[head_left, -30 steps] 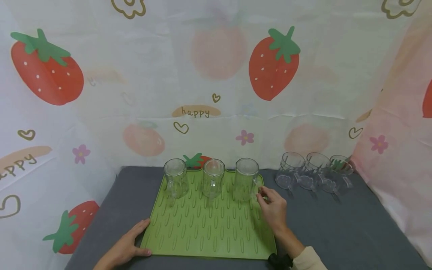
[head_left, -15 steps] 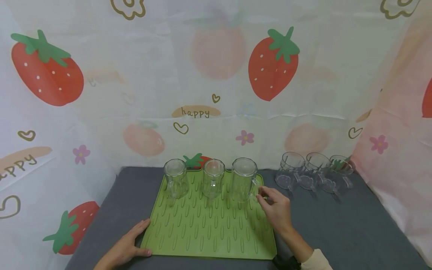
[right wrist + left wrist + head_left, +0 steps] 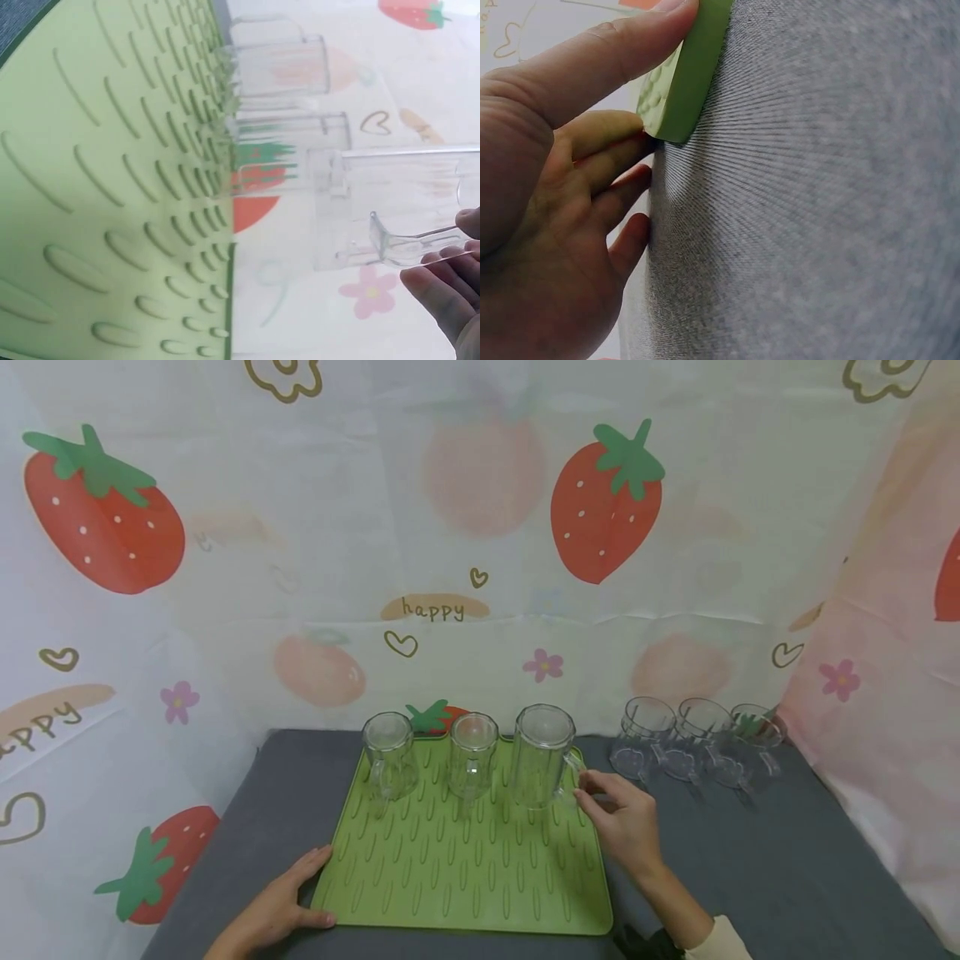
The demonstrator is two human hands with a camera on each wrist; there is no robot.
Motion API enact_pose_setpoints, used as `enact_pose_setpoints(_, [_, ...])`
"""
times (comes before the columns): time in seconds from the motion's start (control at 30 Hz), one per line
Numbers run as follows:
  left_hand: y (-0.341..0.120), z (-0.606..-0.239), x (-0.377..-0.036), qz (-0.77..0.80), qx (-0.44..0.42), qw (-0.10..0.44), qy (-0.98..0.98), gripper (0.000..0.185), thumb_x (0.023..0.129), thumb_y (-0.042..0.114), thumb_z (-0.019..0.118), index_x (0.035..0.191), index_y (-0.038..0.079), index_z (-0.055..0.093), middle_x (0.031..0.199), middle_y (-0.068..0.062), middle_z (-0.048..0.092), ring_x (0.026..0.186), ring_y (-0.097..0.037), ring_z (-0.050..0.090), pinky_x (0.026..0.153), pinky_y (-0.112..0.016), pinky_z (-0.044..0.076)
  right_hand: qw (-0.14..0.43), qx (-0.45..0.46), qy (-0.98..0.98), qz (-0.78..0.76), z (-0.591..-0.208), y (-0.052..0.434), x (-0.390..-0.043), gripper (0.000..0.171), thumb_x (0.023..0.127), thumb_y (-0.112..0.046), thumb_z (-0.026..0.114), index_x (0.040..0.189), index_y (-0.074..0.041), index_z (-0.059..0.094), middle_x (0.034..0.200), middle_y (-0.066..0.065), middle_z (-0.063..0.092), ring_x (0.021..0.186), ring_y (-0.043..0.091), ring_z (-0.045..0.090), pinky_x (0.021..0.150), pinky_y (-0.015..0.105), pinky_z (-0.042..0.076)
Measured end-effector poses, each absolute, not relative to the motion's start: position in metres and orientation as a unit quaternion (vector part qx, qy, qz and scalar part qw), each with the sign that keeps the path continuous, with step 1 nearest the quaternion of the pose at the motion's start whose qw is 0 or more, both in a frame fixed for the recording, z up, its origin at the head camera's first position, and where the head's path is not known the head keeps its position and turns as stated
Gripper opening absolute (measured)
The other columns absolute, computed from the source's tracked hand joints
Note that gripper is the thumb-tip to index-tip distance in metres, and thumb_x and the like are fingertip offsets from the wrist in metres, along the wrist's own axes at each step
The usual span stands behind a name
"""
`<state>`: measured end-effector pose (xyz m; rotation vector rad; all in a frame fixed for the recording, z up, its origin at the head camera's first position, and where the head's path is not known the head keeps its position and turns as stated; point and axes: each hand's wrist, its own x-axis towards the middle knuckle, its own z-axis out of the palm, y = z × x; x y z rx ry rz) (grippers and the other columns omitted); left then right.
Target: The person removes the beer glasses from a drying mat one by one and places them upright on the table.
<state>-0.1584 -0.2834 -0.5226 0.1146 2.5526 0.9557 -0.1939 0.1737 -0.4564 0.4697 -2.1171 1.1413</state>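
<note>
- We see the right hand (image 3: 626,822) with its grip clamped on the handle (image 3: 381,241) of a tall, clear, see-through cylindrical mug (image 3: 542,760), thumb and fingers pinched together.
- Mug body sits just left of that grip, handle side toward the fingers; right wrist view shows it raised off the green rectangular ribbed mat (image 3: 450,877), above its far right part.
- Left hand (image 3: 273,906): fingers straight and thumb apart, thumb resting on the mat's near left corner.
- We count two more clear handled mugs, one at far left (image 3: 390,756), one mid-row (image 3: 472,756), both standing on the mat.
- Three clear cups with handles (image 3: 697,743) stand right of the mat, on the dark grey cloth-covered bench (image 3: 720,868).
</note>
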Motion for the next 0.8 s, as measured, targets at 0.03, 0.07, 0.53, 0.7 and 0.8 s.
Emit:
enact_pose_setpoints(0.03, [-0.284, -0.523, -0.158, 0.343, 0.041, 0.207, 0.915, 0.104, 0.072, 0.038, 0.084, 0.151, -0.002, 0.030, 0.153, -0.037, 0.022, 0.140, -0.057, 0.023, 0.101, -0.069, 0.034, 0.336, 0.181, -0.812, 0.442, -0.455, 0.174, -0.193, 0.025, 0.074, 0.013, 0.075, 0.097, 0.004, 0.073, 0.090, 0.015, 0.073, 0.076, 0.026, 0.070, 0.065, 0.009, 0.054])
enact_pose_setpoints(0.07, [-0.284, -0.523, -0.159, 0.343, 0.042, 0.207, 0.915, 0.104, 0.072, 0.038, 0.084, 0.151, -0.002, 0.030, 0.154, -0.037, 0.022, 0.140, -0.057, 0.023, 0.101, -0.069, 0.034, 0.334, 0.182, -0.810, 0.446, -0.453, 0.173, -0.192, 0.026, 0.074, 0.013, 0.075, 0.097, 0.004, 0.073, 0.090, 0.015, 0.073, 0.076, 0.027, 0.070, 0.065, 0.009, 0.054])
enact_pose_setpoints(0.53, [-0.282, -0.523, -0.156, 0.350, 0.031, 0.209, 0.912, 0.106, 0.071, 0.040, 0.085, 0.151, -0.001, 0.029, 0.154, -0.036, 0.021, 0.140, -0.057, 0.022, 0.101, -0.069, 0.033, 0.321, 0.195, -0.801, 0.466, -0.431, 0.172, -0.181, 0.029, 0.074, 0.012, 0.076, 0.101, -0.001, 0.074, 0.092, 0.013, 0.073, 0.080, 0.024, 0.071, 0.066, 0.010, 0.055])
enact_pose_setpoints(0.7, [-0.283, -0.523, -0.156, 0.349, 0.030, 0.208, 0.913, 0.107, 0.070, 0.041, 0.085, 0.151, -0.001, 0.030, 0.155, -0.035, 0.021, 0.140, -0.056, 0.022, 0.101, -0.069, 0.033, 0.314, 0.209, -0.802, 0.463, -0.424, 0.175, -0.180, 0.028, 0.075, 0.012, 0.076, 0.100, 0.001, 0.074, 0.092, 0.014, 0.073, 0.079, 0.023, 0.071, 0.065, 0.012, 0.055])
enact_pose_setpoints(0.8, [-0.283, -0.523, -0.156, 0.347, 0.030, 0.208, 0.914, 0.107, 0.070, 0.041, 0.085, 0.151, -0.001, 0.030, 0.154, -0.035, 0.021, 0.140, -0.056, 0.023, 0.101, -0.068, 0.034, 0.308, 0.220, -0.803, 0.461, -0.418, 0.178, -0.181, 0.026, 0.075, 0.011, 0.075, 0.099, 0.000, 0.074, 0.093, 0.014, 0.073, 0.079, 0.023, 0.071, 0.065, 0.013, 0.056])
